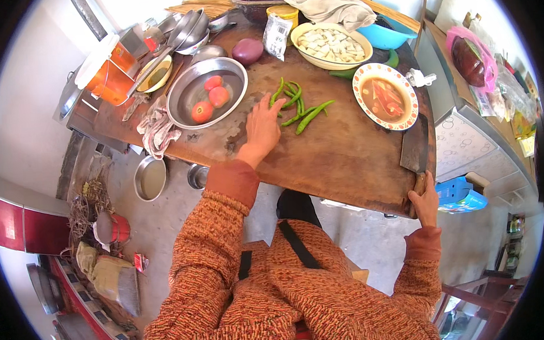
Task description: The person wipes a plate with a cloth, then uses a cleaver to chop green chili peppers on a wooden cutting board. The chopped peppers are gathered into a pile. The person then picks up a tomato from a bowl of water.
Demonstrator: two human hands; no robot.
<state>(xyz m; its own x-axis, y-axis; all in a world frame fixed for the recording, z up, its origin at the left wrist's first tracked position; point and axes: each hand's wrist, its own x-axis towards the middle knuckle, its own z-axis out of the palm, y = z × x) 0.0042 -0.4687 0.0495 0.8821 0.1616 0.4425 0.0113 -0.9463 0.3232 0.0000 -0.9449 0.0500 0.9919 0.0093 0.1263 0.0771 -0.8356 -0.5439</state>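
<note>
Left fingers point(265, 104): loosely parted and nearly straight, tips at the near side of the peppers; no firm hold shows, and I cannot tell whether one tip touches.
Right fingers point(431, 194): curled in around the knife handle, thumb laid over it; their far side is hidden.
Green peppers point(310, 118): in a loose heap on the table point(343, 161), just ahead of the left hand point(262, 127); probably put mid-table so they lie within easy reach.
Knife point(414, 148): wide blade flat along the table's right edge, handle toward the person; seemingly laid so the right hand point(427, 202) meets the handle directly.
Tomatoes point(202, 112): grouped in a metal basin point(173, 110), whose wall likely keeps them from rolling.
Pale cut pieces point(333, 46): gathered in a yellow bowl point(364, 59) at the back, perhaps to leave working room in front.
Left arm: stretched forward over the near edge, palm down, sleeve cuff rolled back.
Right arm: out to the side and lower, wrist by the table's corner.
</note>
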